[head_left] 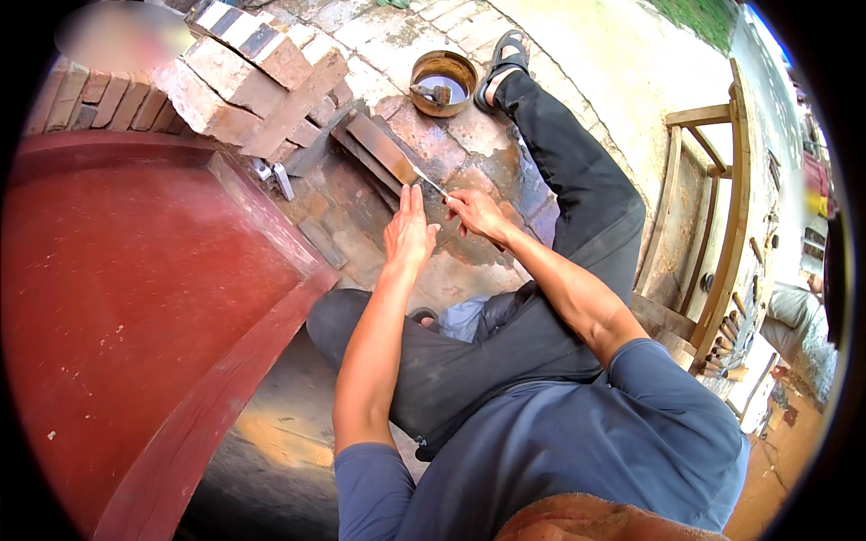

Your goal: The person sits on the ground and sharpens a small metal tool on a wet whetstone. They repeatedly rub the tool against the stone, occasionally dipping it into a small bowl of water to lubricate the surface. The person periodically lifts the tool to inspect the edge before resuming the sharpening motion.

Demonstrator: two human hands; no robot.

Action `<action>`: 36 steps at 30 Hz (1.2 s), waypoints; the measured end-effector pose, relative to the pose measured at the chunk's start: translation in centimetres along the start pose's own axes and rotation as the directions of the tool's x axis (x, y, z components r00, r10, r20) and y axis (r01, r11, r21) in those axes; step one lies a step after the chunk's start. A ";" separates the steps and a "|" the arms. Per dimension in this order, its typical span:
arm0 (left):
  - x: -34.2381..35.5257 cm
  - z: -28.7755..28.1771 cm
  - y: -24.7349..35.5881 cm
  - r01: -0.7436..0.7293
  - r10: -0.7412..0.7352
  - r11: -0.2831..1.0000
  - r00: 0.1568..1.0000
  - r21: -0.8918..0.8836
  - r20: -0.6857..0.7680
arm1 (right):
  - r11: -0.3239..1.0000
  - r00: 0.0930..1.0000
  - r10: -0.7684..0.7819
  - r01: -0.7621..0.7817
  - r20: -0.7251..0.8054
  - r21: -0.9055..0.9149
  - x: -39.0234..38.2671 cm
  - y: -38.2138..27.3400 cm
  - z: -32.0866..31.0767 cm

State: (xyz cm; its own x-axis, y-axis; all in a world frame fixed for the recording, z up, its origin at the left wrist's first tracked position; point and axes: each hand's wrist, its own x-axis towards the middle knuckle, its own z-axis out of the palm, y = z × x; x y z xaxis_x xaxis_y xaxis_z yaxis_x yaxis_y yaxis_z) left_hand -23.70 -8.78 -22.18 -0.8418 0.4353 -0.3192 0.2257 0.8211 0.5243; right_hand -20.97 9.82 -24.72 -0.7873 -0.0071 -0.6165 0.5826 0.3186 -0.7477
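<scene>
My right hand point(478, 215) is closed around a tool with a narrow, shiny metal blade point(430, 181). Its tip meets the near end of a long brown block point(383, 149), which looks like a sharpening stone. This block lies slanted on a dark base point(363, 160) on the wet bricks. Just below the block's near end is my left hand point(409, 233), its fingers stretched out and pointing at the blade's tip. Whether those fingertips press on the blade is too small to tell. Most of the tool's handle is hidden by my right hand.
A round metal bowl point(444, 56) of cloudy water stands beyond the block. Bricks point(248, 86) are stacked at the far left, above a large red tabletop point(135, 298). On the right is a wooden frame point(735, 207) with several wooden-handled tools point(729, 332). My sandalled foot point(505, 68) rests beside the bowl.
</scene>
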 end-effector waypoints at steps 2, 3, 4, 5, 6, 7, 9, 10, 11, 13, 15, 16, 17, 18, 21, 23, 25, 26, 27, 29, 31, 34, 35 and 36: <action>0.3 0.3 -0.2 0.013 -0.013 1.000 0.999 0.014 0.042 | 0.998 0.999 -0.031 0.031 -0.008 -0.055 0.3 0.0 -0.1; 0.5 0.4 -0.3 0.024 -0.026 0.999 0.997 0.024 0.068 | 0.997 0.999 -0.042 0.040 -0.023 -0.067 0.4 0.1 0.0; 0.7 0.5 -0.4 0.035 -0.039 0.999 0.995 0.035 0.093 | 0.996 0.998 -0.053 0.050 -0.038 -0.080 0.6 0.2 0.2; 0.9 0.6 -0.5 0.046 -0.050 0.998 0.993 0.035 0.105 | 0.994 0.997 -0.064 0.059 -0.052 -0.092 0.8 0.3 0.3; 1.1 0.7 -0.5 0.054 -0.058 0.998 0.991 0.037 0.118 | 0.994 0.998 -0.035 0.030 -0.049 -0.108 1.1 0.4 0.4; 1.3 0.8 -0.5 0.062 -0.067 0.997 0.989 0.039 0.130 | 0.992 0.999 -0.006 0.000 -0.047 -0.124 1.5 0.5 0.4; 1.5 0.9 -0.7 0.056 -0.064 0.996 0.990 0.067 0.129 | 0.988 0.998 -0.004 -0.005 -0.059 -0.157 1.8 0.8 0.5; 1.5 0.9 -0.8 0.055 -0.065 0.995 0.990 0.081 0.128 | 0.985 0.997 -0.031 0.018 -0.073 -0.173 1.8 0.8 0.6; 1.5 0.8 -1.0 0.069 -0.081 0.993 0.988 0.091 0.133 | 0.981 0.994 -0.058 0.041 -0.087 -0.190 1.8 0.9 0.7; 1.7 0.6 -1.3 0.101 -0.115 0.989 0.984 0.108 0.137 | 0.981 0.995 -0.079 0.065 -0.069 -0.184 1.7 0.5 0.9; 1.8 0.7 -1.4 0.099 -0.112 0.989 0.986 0.109 0.123 | 0.966 0.985 -0.153 0.132 -0.078 -0.223 1.8 0.7 1.0; 1.9 0.7 -1.4 0.089 -0.101 0.991 0.988 0.104 0.117 | 0.946 0.972 -0.217 0.186 -0.092 -0.265 1.9 0.9 1.1; 1.9 0.8 -1.5 0.080 -0.091 0.992 0.990 0.100 0.111 | 0.921 0.954 -0.281 0.238 -0.104 -0.307 2.0 1.2 1.1; 2.0 0.9 -1.7 0.086 -0.098 0.991 0.989 0.106 0.109 | 0.899 0.947 -0.301 0.242 -0.115 -0.365 1.9 1.0 1.0; 2.1 1.1 -2.1 0.099 -0.112 0.988 0.988 0.120 0.103 | 0.830 0.922 -0.364 0.256 -0.134 -0.495 1.7 0.5 0.9; 2.1 1.3 -2.4 0.100 -0.112 0.987 0.989 0.123 0.094 | 0.800 0.905 -0.404 0.279 -0.134 -0.532 1.9 0.3 0.9; 2.1 1.1 -2.2 0.096 -0.109 0.988 0.988 0.121 0.109 | 0.782 0.919 -0.379 0.252 -0.114 -0.569 2.1 -0.2 0.7; 2.2 1.0 -2.1 0.094 -0.108 0.988 0.987 0.119 0.117 | 0.773 0.925 -0.365 0.239 -0.104 -0.588 2.2 -0.4 0.7; 2.2 1.0 -2.2 0.106 -0.121 0.988 0.983 0.115 0.136 | 0.768 0.926 -0.361 0.230 -0.107 -0.598 2.1 -0.9 0.8; 2.3 0.9 -2.3 0.130 -0.147 0.986 0.973 0.107 0.176 | 0.758 0.929 -0.353 0.212 -0.115 -0.617 1.9 -1.8 1.0; 2.4 0.9 -2.1 0.130 -0.149 0.985 0.970 0.111 0.190 | 0.713 0.924 -0.374 0.228 -0.084 -0.664 2.2 -1.4 1.0; 2.5 1.0 -2.1 0.123 -0.142 0.986 0.973 0.112 0.183 | 0.660 0.935 -0.352 0.218 -0.039 -0.719 2.7 -1.2 1.2; 2.5 1.1 -2.2 0.119 -0.137 0.987 0.975 0.112 0.176 | 0.644 0.942 -0.336 0.210 -0.025 -0.735 2.7 -1.2 1.3; 2.5 1.2 -2.2 0.122 -0.141 0.985 0.977 0.124 0.158 | 0.627 0.947 -0.321 0.201 -0.014 -0.753 2.6 -1.6 1.5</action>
State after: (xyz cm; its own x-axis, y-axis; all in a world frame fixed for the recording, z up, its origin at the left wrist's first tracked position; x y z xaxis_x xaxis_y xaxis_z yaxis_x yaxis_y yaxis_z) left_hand -25.75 -9.04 -25.11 -0.7772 0.3680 -0.5105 0.1805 0.9075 0.3793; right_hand -23.68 7.84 -25.48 -0.9352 -0.0957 -0.3408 0.0550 0.9118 -0.4070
